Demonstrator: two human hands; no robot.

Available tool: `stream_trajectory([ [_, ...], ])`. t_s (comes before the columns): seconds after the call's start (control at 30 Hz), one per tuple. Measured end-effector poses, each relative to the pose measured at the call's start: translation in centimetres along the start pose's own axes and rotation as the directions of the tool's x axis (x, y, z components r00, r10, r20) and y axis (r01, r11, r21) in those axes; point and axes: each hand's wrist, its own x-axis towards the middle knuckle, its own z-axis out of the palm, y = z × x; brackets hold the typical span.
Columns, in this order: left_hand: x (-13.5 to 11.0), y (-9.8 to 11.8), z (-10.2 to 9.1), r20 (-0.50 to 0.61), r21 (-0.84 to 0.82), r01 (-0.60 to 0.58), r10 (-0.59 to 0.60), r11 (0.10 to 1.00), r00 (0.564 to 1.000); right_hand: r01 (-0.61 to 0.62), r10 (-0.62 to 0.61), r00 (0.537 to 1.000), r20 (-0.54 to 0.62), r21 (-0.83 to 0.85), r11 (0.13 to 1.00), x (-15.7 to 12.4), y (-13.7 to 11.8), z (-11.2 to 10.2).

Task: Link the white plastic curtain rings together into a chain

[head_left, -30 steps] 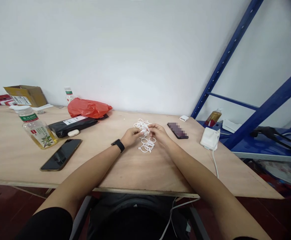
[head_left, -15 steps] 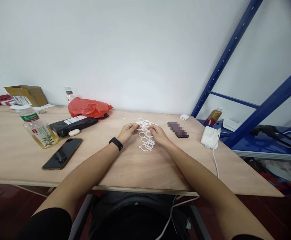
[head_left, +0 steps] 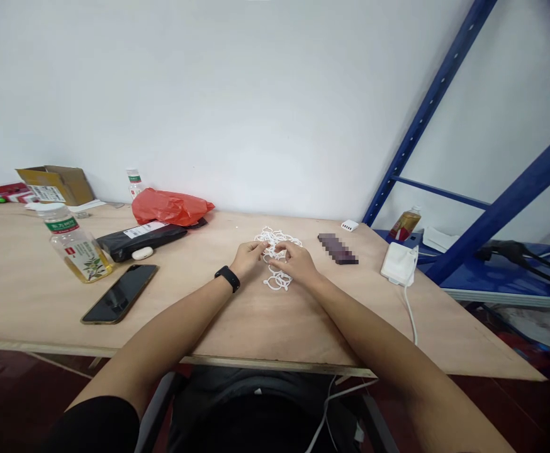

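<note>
A tangle of small white plastic rings [head_left: 277,240] lies on the plywood table [head_left: 256,314], with a linked chain of them [head_left: 279,280] trailing toward me. My left hand [head_left: 249,258], with a black band on its wrist, pinches the rings from the left. My right hand [head_left: 296,262] pinches the same chain from the right. Both hands rest low on the table, fingertips almost touching.
A black phone [head_left: 119,293] lies at the left, beside a tea bottle [head_left: 74,245], a black parcel [head_left: 143,238], a white earbud case [head_left: 141,253] and a red bag [head_left: 171,206]. Another phone [head_left: 337,248], a white charger [head_left: 399,264] with cable and a blue rack [head_left: 492,214] are at the right.
Both hands have dropped slightly and drawn closer together over the rings; the hanging chain now lies shorter on the table. The camera has shifted a little.
</note>
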Motion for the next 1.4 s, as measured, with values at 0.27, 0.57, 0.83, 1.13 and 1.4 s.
stream_trajectory([
  [0.27, -0.7, 0.1, 0.5, 0.013, 0.152, -0.025, 0.024, 0.988, 1.000, 0.111, -0.110, 0.992, -0.062, 0.013, 0.994, -0.3, -0.6, -0.4],
  [0.57, -0.6, 0.1, 0.0, 0.029, 0.404, -0.209, 0.216, 0.890, 0.976, 0.065, -0.052, 0.990, -0.129, 0.100, 0.993, 0.0, -0.1, -0.8],
  [0.83, 0.1, -1.0, -1.0, 0.252, 0.740, -0.309, 0.180, 0.597, 0.951, 0.033, -0.040, 0.998, -0.042, -0.151, 0.988, 0.4, 3.2, -2.4],
  [1.13, 0.0, -1.3, -0.6, 0.301, 0.828, -0.304, 0.083, 0.471, 0.950, 0.128, -0.043, 0.961, 0.274, -0.301, 0.945, -0.1, 4.3, -2.2],
  [1.4, 0.2, -1.7, -1.4, 0.218, 0.812, -0.229, 0.086, 0.536, 0.972, 0.029, -0.010, 0.923, 0.385, -0.043, 0.999, -0.5, 3.4, -2.7],
])
